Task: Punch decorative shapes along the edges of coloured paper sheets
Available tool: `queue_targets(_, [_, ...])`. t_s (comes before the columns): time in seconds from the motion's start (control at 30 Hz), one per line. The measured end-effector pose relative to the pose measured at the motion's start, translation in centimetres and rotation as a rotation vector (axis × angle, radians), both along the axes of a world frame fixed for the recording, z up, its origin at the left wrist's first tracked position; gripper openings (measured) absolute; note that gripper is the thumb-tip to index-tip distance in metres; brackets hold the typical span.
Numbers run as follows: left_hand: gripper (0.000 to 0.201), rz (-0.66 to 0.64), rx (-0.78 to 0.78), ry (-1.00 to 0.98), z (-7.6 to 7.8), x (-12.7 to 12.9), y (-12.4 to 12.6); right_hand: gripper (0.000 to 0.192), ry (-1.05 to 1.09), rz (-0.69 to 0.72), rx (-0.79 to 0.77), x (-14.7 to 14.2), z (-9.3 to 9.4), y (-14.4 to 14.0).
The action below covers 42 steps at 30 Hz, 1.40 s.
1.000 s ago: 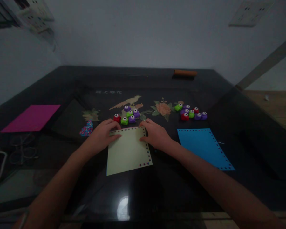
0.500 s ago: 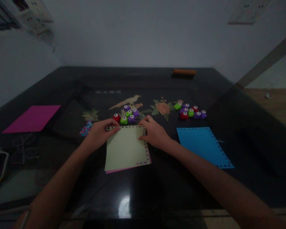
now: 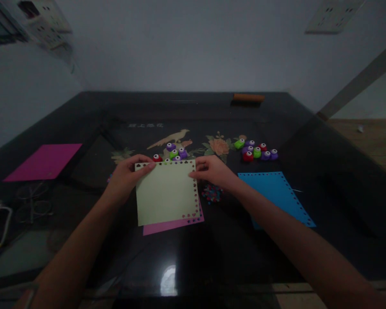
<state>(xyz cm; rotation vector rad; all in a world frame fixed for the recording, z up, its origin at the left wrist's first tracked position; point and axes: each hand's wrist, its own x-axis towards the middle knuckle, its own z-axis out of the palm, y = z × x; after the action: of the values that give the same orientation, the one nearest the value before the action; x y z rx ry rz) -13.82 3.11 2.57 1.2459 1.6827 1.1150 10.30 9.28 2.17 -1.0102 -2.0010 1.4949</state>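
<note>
A pale green sheet of paper (image 3: 165, 193) with punched shapes along its top and right edges is lifted off the dark table (image 3: 212, 257). My left hand (image 3: 127, 176) pinches its upper left corner. My right hand (image 3: 212, 171) pinches its upper right corner. Under it lies a pink sheet (image 3: 172, 224) with punched holes, showing along the bottom edge. A small heap of punched confetti (image 3: 211, 193) lies just below my right hand.
Small coloured paper punches sit in two groups, one behind the green sheet (image 3: 176, 152) and one to the right (image 3: 255, 150). A blue punched sheet (image 3: 273, 195) lies at right, a magenta sheet (image 3: 43, 162) at far left. An orange bar (image 3: 248, 98) lies at the table's far edge.
Both hands have lifted the green sheet up and away from me, uncovering the pink sheet beneath it and the confetti heap near my right hand.
</note>
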Motion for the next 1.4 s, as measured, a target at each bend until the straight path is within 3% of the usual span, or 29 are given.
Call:
queue_targets(0.07, [0.031, -0.025, -0.029, -0.171, -0.4, 0.1, 0.0, 0.021, 0.015, -0.006, -0.014, 0.3, 0.3, 0.3])
queue_targets(0.17, [0.037, -0.167, -0.111, -0.305, -1.2, 0.1, -0.2, 0.022, 0.037, -0.027, -0.007, 0.9, 0.9, 0.8])
queue_targets(0.27, [0.045, -0.319, -0.202, -0.298, -1.8, 0.2, -0.7, 0.024, 0.088, -0.072, -0.012, 1.6, 1.6, 1.3])
queue_targets(0.33, [0.051, -0.353, -0.256, -0.268, -1.8, 0.5, -1.2, 0.023, 0.114, -0.099, -0.013, 2.0, 1.9, 1.7])
queue_targets(0.53, [0.058, -0.376, -0.397, -0.240, -0.9, 2.0, -2.3, 0.021, 0.138, -0.133, 0.016, 2.8, 2.6, 2.0])
queue_targets(0.7, [0.050, -0.415, -0.419, -0.259, -0.6, 2.7, -2.5, 0.019, 0.176, -0.162, -0.011, 2.8, 2.6, 2.1])
queue_targets(1.03, [0.039, -0.464, -0.354, -0.205, -1.1, 2.7, -2.5, 0.019, 0.197, -0.182, -0.030, 2.7, 2.9, 1.9])
queue_targets(1.2, [0.044, -0.444, -0.263, -0.124, -1.3, 2.7, -2.1, 0.019, 0.228, -0.179, -0.010, 2.7, 2.9, 1.9])
queue_targets(1.4, [0.046, -0.391, -0.275, -0.140, -1.5, 2.5, -2.2, 0.020, 0.257, -0.171, 0.060, 2.9, 3.2, 2.0])
